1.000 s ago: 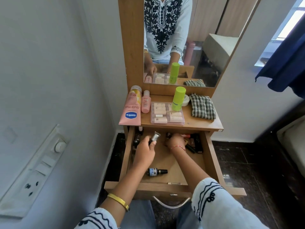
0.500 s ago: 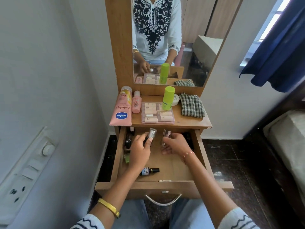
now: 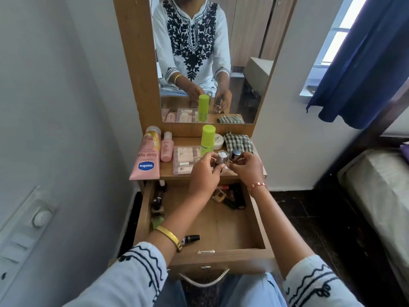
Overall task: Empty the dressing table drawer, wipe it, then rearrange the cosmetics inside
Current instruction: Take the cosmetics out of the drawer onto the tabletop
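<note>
L hand [image 3: 204,173] & R hand [image 3: 246,167] each gripping a silver bottle [image 3: 221,158] over table [image 3: 243,171] edge; drawer [image 3: 221,227] mid showing bare.

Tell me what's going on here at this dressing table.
A person is emptying the open drawer onto the tabletop. The left hand holds a small silver-capped bottle and the right hand a dark-capped one, both raised over the tabletop's front edge. A pink tube, a green bottle and a checked cloth already sit on top. Several small cosmetics remain in the drawer, so wiping has not begun.
</note>
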A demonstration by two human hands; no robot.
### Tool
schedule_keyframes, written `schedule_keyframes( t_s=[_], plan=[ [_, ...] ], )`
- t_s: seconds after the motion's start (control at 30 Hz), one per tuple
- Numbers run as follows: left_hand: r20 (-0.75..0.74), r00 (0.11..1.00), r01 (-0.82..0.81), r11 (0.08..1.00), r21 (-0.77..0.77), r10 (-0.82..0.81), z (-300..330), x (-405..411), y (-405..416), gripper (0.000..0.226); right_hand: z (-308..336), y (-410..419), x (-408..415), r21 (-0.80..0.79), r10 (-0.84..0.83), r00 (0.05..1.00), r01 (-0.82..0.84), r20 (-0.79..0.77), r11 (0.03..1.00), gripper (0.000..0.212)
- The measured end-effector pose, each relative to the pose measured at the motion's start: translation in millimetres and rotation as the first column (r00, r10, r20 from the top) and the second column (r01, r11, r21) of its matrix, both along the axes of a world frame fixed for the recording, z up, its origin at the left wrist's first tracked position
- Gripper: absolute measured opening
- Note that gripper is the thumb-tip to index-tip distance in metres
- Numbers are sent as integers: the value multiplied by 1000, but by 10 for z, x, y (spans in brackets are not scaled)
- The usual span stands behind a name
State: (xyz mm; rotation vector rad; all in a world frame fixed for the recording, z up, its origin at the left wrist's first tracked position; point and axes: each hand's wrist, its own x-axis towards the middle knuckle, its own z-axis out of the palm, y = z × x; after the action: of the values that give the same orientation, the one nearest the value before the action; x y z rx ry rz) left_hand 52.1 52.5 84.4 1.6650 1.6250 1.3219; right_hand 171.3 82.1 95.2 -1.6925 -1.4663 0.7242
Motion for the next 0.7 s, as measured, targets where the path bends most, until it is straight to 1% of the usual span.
schedule_keyframes(
  t_s=[0.1,0.27,0.5,0.6,0.7],
  plan=[
    [-97,995,-1,1000,-23,-1,-12,30,127,20,-38,53,15,4,-8,999,8,54,1000,16],
    [-229,972,51,998,-22,-55,-6,89,282,23,-114,105,36,16,8,997,-10,83,1000,15],
    [-397,918,29,999,27,-16,-31,124,391,48,-190,171,33,56,-26,995,21,92,998,20],
    [-428,904,22,999,50,1,-64,138,376,48,-227,177,27,82,-41,995,34,94,996,21],
    [-397,918,17,999,42,1,-97,151,360,49,-254,177,30,84,-39,994,31,101,996,20]
  ],
)
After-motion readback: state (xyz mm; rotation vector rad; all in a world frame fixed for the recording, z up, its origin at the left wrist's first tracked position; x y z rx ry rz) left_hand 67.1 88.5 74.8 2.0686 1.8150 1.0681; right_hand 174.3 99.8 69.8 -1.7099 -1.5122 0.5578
